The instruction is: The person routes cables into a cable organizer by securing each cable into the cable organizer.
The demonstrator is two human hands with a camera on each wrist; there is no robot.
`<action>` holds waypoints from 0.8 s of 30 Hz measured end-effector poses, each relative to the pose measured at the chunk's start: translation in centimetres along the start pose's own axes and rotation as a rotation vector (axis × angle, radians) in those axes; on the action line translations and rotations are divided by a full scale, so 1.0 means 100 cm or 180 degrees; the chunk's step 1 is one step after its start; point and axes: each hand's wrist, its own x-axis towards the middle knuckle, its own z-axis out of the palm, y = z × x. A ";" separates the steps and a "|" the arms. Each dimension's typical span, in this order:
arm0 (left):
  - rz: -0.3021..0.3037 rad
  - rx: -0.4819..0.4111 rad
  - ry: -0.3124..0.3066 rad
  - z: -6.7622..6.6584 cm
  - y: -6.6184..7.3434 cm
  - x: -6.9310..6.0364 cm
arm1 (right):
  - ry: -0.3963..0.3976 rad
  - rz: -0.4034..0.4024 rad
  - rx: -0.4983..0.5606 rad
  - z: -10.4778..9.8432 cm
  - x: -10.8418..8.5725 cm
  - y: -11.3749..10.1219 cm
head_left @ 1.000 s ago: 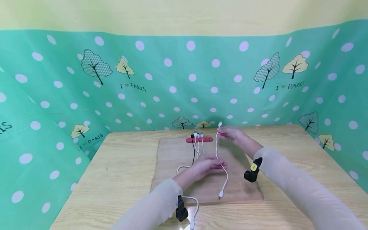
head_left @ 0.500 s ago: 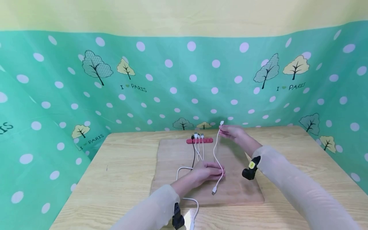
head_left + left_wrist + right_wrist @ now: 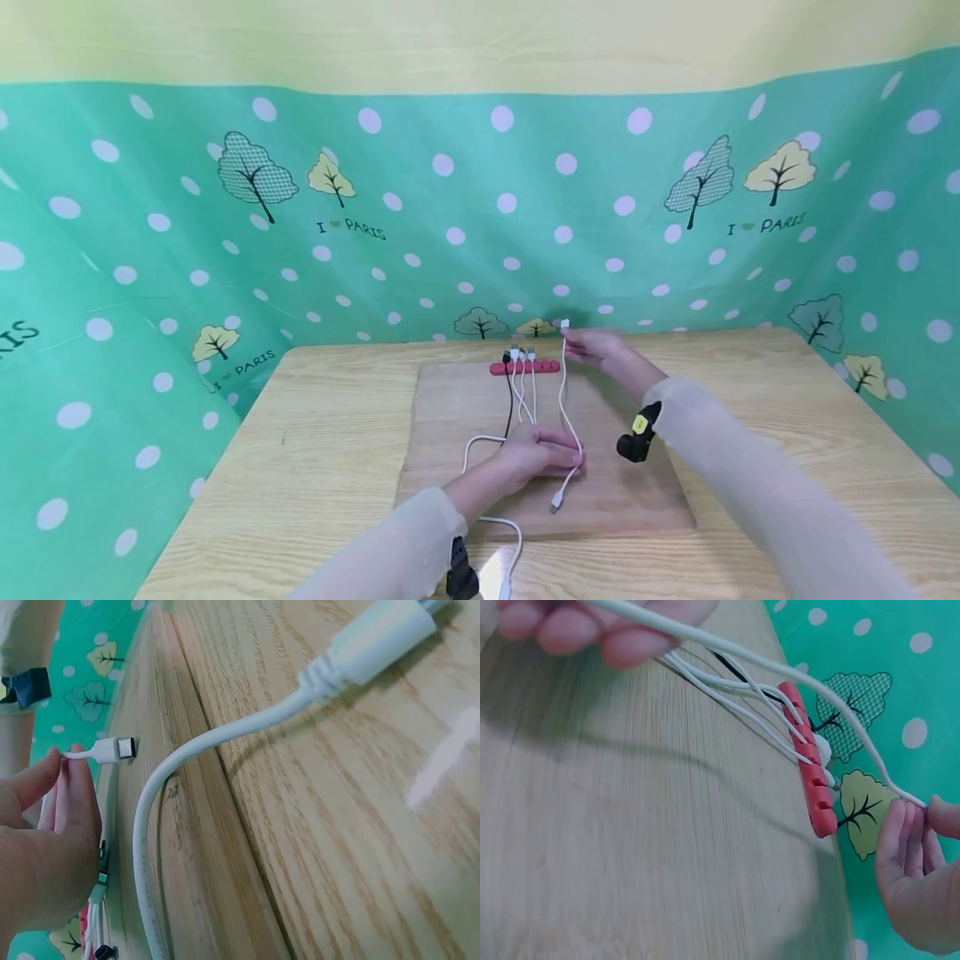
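A white USB cable (image 3: 561, 392) is stretched between both hands above a wooden board (image 3: 450, 400). My right hand (image 3: 603, 350) pinches it between thumb and fingers just below its upper plug (image 3: 565, 323). Lower down, my left hand (image 3: 536, 457) pinches the same cable; its lower plug (image 3: 112, 750) hangs free past the fingertips. Left of my right hand, a red cable organizer (image 3: 810, 765) lies along the board's back edge. Several white cables and a black cable (image 3: 511, 408) sit in its slots. In the right wrist view, the upper plug is hidden behind my right hand.
Another white cable (image 3: 142, 825) curves over the board's front edge, its plug (image 3: 382, 641) on the wooden table (image 3: 322, 433). A green polka-dot curtain (image 3: 420, 208) stands behind the table and along its sides. A black wrist camera (image 3: 637, 433) sits on the right sleeve.
My right hand has moved slightly left with the upper plug, closer to the organizer. My left hand has come down and toward me, and the lower plug has swung left.
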 end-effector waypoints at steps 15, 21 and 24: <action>0.0005 0.0047 0.0210 0.003 -0.004 -0.009 | -0.0024 0.0070 -0.0103 0.012 0.016 0.003; -0.0103 0.0104 0.0178 0.002 -0.002 -0.015 | -0.0105 0.0023 -0.0354 0.010 0.022 0.002; -0.0160 0.0185 0.0190 0.001 0.000 -0.018 | -0.0140 0.0042 -0.0421 0.009 0.025 0.001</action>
